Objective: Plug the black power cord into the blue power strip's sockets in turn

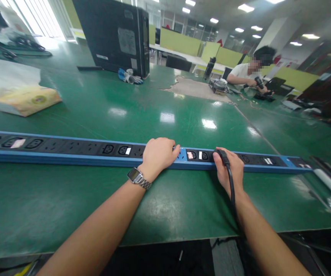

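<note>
L hand is palm-down on the pwr strip, approx mid-length, thumb out to the R near the blue socket section. L fingers bend over the strip's far edge, tips hidden, so can't tell if they're clamped or just resting. Metal-band watch on L wrist.

R hand has its fingers clamped on a blk plug, thumb on the near side, plug right at the strip's sockets, R of the L hand. Can't tell if it's fully in. Blk cord runs from the plug down along the R forearm, past the counter's near edge.

Strip = long, blue w/ blk sockets, a few small wht labels, lying flat L-to-R across the grn counter, sockets up.

Behind strip, far L: tissue pack, wht sheet sticking up. Back, L of ctr: blk computer case, upright, w/ blue/gray gloves by its base. Back R: dark bottle, then a co-worker in a wht top w/ a dark handheld tool.
</note>
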Demonstrator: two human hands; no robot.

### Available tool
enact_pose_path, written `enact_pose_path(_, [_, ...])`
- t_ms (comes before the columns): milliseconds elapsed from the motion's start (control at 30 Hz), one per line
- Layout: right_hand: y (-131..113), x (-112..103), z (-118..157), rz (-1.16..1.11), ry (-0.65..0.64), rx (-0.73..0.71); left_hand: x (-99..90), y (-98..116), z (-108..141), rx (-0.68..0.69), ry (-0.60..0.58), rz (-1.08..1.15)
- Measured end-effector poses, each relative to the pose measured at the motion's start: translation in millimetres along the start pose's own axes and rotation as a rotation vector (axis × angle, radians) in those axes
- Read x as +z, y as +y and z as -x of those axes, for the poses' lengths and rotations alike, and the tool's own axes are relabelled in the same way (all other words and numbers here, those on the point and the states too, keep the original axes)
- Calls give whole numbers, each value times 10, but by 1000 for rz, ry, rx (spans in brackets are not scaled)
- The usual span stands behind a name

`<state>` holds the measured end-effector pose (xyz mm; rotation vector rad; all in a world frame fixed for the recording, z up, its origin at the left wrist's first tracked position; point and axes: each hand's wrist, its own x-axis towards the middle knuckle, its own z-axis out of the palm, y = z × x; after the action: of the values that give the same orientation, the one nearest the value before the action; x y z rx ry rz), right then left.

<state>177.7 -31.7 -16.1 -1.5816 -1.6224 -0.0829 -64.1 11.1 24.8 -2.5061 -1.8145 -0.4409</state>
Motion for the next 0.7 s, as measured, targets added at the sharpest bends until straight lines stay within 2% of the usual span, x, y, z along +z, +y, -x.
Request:
enact_pose_path(133, [-72,-90,-115,-280,124,235,-5,3,-2,-7,-12,3])
enact_pose_path(200, [-148,-131,-147,-335,139,260,-5,3,-1,-9,-8,3])
enact_pose_path(400, [-586,-89,-172,-266,-154,142,2,1,7,-13,-3,3])
enact_pose_path(533, [-832,50,-303,-261,-378,183,1,-4,3,-29,17,28])
enact_pose_path(633, [-894,184,-426,-227,-419,194,-10,-25,-4,-87,66,118])
enact_pose_path(700, [-909,277,-479,-172,-405,151,-18,-49,-11,-125,105,210])
